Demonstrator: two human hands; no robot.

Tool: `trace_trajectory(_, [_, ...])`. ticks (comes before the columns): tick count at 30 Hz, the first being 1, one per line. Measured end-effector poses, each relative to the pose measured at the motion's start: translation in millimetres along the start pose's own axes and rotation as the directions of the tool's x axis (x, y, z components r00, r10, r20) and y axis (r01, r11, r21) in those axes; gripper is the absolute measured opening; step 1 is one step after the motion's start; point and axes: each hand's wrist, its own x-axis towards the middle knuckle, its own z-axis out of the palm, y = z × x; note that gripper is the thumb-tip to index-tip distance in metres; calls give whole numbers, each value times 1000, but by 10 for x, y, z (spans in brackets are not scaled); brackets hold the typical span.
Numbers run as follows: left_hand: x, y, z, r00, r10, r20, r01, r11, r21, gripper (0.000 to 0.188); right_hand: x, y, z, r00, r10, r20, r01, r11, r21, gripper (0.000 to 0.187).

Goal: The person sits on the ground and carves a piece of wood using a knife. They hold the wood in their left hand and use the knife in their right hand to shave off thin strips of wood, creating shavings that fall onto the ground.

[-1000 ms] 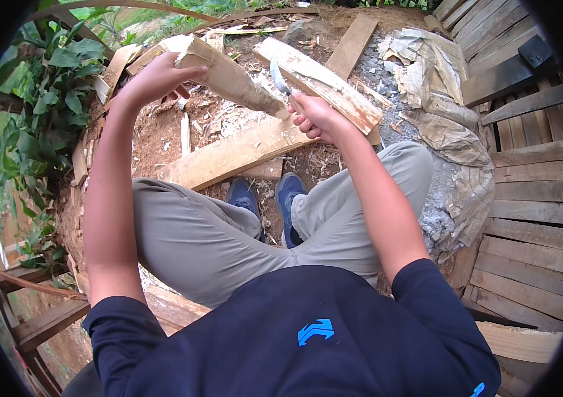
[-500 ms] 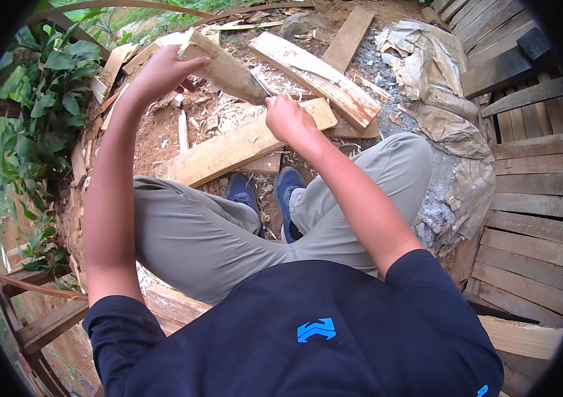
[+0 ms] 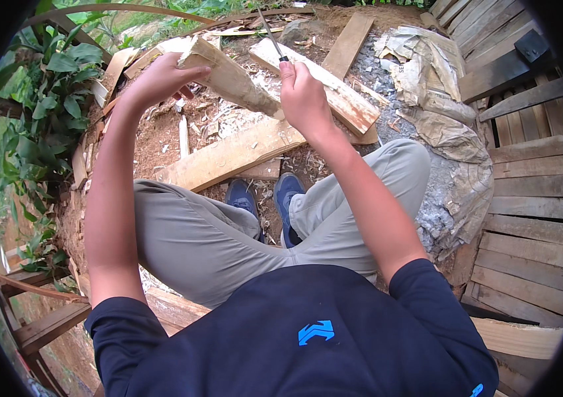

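Observation:
My left hand (image 3: 165, 79) grips the far end of a rough, pale wood piece (image 3: 232, 79), its thumb over the top. That piece slants down to the right, its near end at a flat plank (image 3: 228, 155) lying on the ground; whether the two touch I cannot tell. In my right hand (image 3: 303, 96) is a long-bladed knife (image 3: 270, 33), fingers closed round a handle they mostly hide. Its narrow dark blade points up and away to the left, apart from the wood piece.
Beyond my right hand lies a thick, pale timber (image 3: 324, 83), with a brown board (image 3: 349, 46) behind it. Wood shavings cover the soil around my shoes (image 3: 288, 192). Crumpled sacking (image 3: 456, 132) and a slatted wood wall (image 3: 532, 192) stand right; leafy plants (image 3: 50, 86) grow left.
My right hand has risen and moved slightly right, lifting the knife off the wood piece, and its blade now points upward. My left hand keeps its grip with little movement.

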Motion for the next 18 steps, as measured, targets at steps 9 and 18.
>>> trace_trajectory(9, [-9,-22,37,999,19,-39,-18,1000,20,66,-140,537,598,906,295,305,-201,931,-304,53])
trace_trajectory(18, [-3,20,12,1000,-19,-18,19,1000,-2,59,271,739,120,566,362,740,-786,507,354,41])
